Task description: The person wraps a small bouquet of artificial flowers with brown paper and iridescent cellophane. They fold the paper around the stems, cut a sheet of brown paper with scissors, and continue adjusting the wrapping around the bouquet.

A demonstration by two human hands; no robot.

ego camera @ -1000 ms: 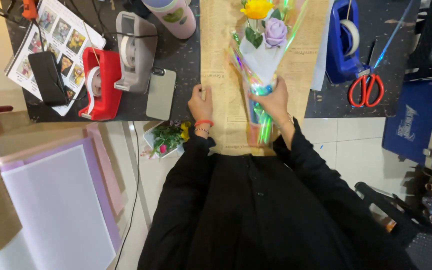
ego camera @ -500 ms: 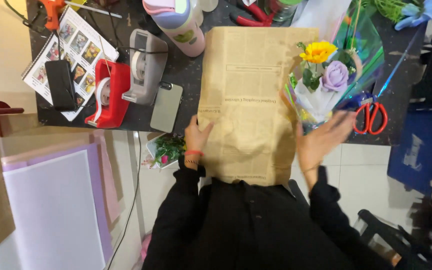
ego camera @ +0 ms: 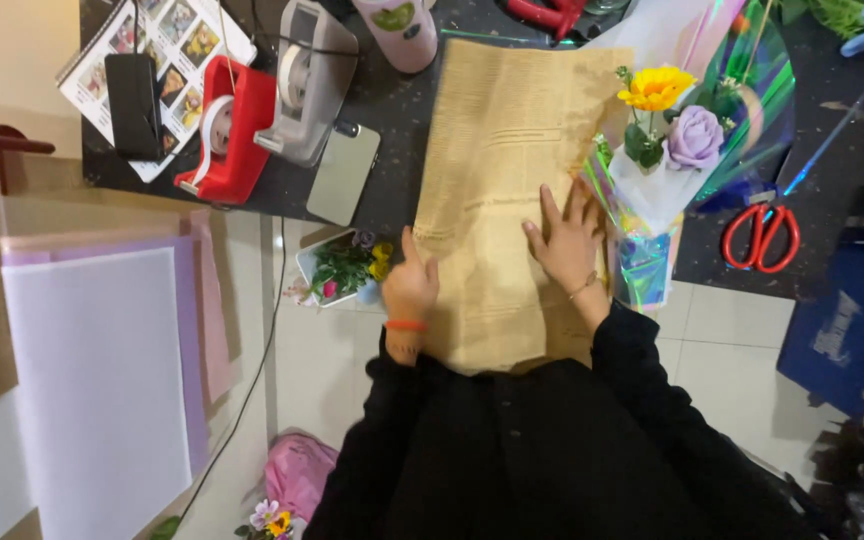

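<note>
A tan printed wrapping paper sheet [ego camera: 507, 160] lies on the dark table and hangs over its near edge. My left hand [ego camera: 411, 283] grips the sheet's left edge near the table's edge. My right hand [ego camera: 567, 237] rests flat, fingers spread, on the right part of the sheet. Just right of that hand lies a small bouquet [ego camera: 664, 150] with a yellow flower and a purple rose, wrapped in white paper and iridescent film.
Red scissors [ego camera: 761, 237] lie right of the bouquet. A phone [ego camera: 343, 173], a grey tape dispenser [ego camera: 308, 80], a red tape dispenser [ego camera: 229, 125] and a photo booklet [ego camera: 167, 40] sit at left. A pink bottle [ego camera: 399, 30] stands at the back. Purple and white paper sheets [ego camera: 102, 370] hang lower left.
The bouquet went from my right hand to the table at the right. My right hand then came down flat on the paper. My left hand stayed at the sheet's left edge.
</note>
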